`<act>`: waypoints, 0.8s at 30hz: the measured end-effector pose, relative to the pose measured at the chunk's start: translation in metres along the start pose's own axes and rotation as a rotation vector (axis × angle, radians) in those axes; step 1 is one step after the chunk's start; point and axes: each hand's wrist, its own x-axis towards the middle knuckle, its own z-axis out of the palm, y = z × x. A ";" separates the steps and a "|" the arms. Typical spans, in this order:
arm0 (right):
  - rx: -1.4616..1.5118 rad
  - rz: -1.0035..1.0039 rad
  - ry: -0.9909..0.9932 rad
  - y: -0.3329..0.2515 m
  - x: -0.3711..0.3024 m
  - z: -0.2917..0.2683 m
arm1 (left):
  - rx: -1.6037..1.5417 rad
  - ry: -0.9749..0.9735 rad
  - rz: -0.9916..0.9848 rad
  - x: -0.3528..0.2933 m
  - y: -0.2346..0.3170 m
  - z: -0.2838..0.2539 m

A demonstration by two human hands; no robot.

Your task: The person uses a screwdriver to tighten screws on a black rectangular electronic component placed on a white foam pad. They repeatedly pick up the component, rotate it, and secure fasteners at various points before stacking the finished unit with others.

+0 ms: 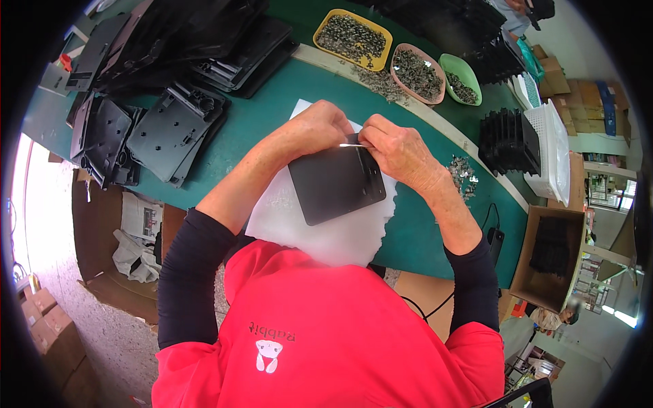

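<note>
A flat black plastic panel (337,183) with rounded corners and small slots along its right side lies on a white foam sheet (286,217) in front of me. My left hand (321,128) is closed at the panel's far edge, its fingertips partly hidden. Close beside it, my right hand (398,149) pinches at the far right corner of the panel. Between the two sets of fingertips shows a thin, pale strip (352,145). Whatever small piece the right fingers may hold is hidden.
Small metal parts fill a yellow tray (381,60), a pink tray (437,95) and a green tray (474,68) at the back. A loose heap of clips (462,175) lies right. Black panels (170,132) are stacked left; a cardboard box (112,272) stands below them.
</note>
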 end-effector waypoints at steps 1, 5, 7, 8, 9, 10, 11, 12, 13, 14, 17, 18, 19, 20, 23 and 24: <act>-0.038 -0.013 -0.003 -0.001 0.001 0.002 | -0.006 0.000 -0.005 -0.001 0.001 0.000; -0.130 -0.078 -0.028 -0.012 0.007 -0.002 | -0.018 -0.004 0.026 0.003 -0.007 -0.002; -0.192 -0.093 -0.062 -0.014 0.009 0.000 | -0.048 -0.033 0.027 0.008 -0.012 -0.002; -0.223 -0.100 -0.079 -0.015 0.009 0.000 | -0.061 -0.040 0.024 0.009 -0.014 -0.002; -0.204 -0.115 -0.062 -0.014 0.009 0.000 | -0.075 -0.046 0.022 0.010 -0.015 -0.003; -0.185 -0.130 -0.044 -0.012 0.008 0.001 | -0.089 -0.053 0.020 0.010 -0.015 -0.003; -0.167 -0.145 -0.027 -0.011 0.007 0.001 | -0.085 -0.048 0.015 0.008 -0.014 -0.003; -0.152 -0.145 -0.009 -0.009 0.006 0.002 | -0.082 -0.043 0.010 0.005 -0.009 -0.004; -0.137 -0.145 0.008 -0.007 0.005 0.003 | -0.080 -0.038 0.004 0.003 -0.007 -0.003; -0.122 -0.146 0.026 -0.006 0.005 0.004 | -0.077 -0.030 0.006 0.005 -0.007 -0.003; -0.103 -0.166 0.031 -0.003 0.006 0.004 | -0.078 -0.025 -0.003 0.005 -0.009 -0.002; -0.111 -0.154 0.023 -0.002 0.006 0.003 | -0.089 -0.034 -0.003 0.007 -0.010 -0.002; -0.118 -0.141 0.015 -0.003 0.007 0.002 | -0.101 -0.044 -0.002 0.008 -0.011 -0.002; -0.126 -0.127 0.006 -0.003 0.007 0.002 | -0.103 -0.048 0.002 0.008 -0.011 -0.002; -0.130 -0.101 0.023 -0.007 0.004 0.006 | -0.098 -0.043 0.015 0.009 -0.012 -0.002; -0.127 -0.108 -0.012 -0.006 0.005 0.004 | -0.082 -0.033 0.019 0.007 -0.009 -0.002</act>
